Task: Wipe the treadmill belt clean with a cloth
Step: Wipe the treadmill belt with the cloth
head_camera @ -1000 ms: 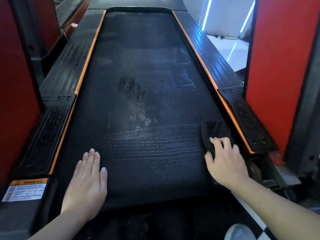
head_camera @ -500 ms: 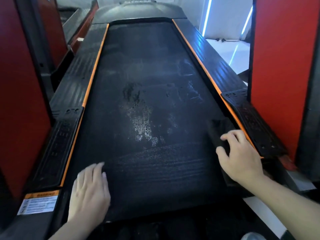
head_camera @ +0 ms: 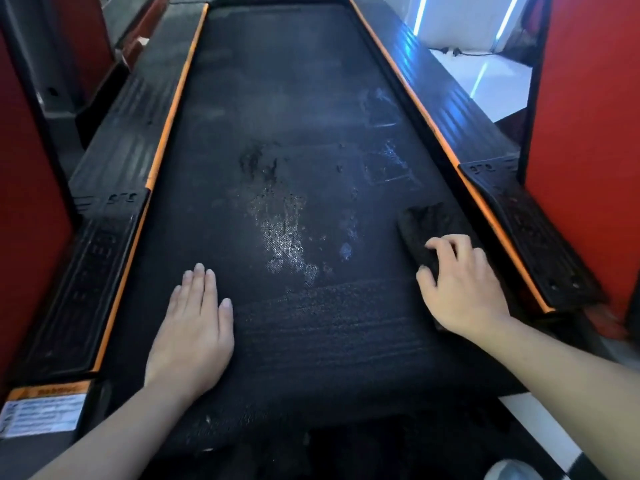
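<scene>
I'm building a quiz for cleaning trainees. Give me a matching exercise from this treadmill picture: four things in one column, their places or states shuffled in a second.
1 left hand
2 cloth
3 warning label
4 shiny patch

A middle of the treadmill belt
B flat on the belt, fingers straight
C under the right hand, by the belt's right edge
D bottom-left corner of the view

Pairs: 1-B, 2-C, 3-D, 4-A

Left red panel (head_camera: 24, 202), right red panel (head_camera: 588, 133) flanking. Glossy white floor (head_camera: 498, 84) upper right, lit by blue-white light strips (head_camera: 420, 12). Black cable (head_camera: 464, 53) lying on it. Checkered tiles (head_camera: 578, 467) bottom right.
</scene>
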{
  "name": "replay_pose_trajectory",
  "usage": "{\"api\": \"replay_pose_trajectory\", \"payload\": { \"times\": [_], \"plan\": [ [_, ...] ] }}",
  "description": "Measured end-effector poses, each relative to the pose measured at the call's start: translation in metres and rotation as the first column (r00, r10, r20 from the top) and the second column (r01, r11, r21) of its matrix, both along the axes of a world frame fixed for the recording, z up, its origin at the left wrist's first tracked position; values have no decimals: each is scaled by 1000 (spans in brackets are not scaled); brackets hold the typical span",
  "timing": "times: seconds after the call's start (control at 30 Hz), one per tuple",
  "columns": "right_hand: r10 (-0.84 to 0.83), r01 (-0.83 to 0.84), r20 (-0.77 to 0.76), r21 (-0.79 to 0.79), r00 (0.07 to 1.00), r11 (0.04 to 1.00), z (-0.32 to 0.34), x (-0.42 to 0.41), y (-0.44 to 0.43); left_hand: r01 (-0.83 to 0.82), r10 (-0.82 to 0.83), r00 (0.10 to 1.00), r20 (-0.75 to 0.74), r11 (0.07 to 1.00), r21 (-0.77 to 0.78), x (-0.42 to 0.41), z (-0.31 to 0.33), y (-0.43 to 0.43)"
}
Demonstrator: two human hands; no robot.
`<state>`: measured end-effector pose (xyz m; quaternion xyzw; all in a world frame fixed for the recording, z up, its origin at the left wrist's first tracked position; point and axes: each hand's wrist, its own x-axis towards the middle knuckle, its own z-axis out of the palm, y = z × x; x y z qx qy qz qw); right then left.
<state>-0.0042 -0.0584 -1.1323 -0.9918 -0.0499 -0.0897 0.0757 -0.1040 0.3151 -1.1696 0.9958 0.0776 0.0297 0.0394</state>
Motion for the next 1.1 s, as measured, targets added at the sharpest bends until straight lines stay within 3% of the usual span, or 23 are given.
{"api": "replay_pose_trajectory", "payload": {
  "times": [0.3,0.6,0.93,1.1],
  "plan": [
    [-21,20,-45,-37,999,999,5,-22,-4,-32,28,999,-32,991,-133,-20,3,-10],
    [-16,16,-5,-36,1000,999,-1,-56,-12,-28,24,999,-36,992,-127,-56,0,-17],
    [9,-4,-116,39,993,999,12,-90,-26,13,-12,1000,10,998,-58,-103,3,-26],
    [7,0,-45,156,999,988,21,-90,-36,85,-86,995,46,996,39,-110,22,-22]
  ]
}}
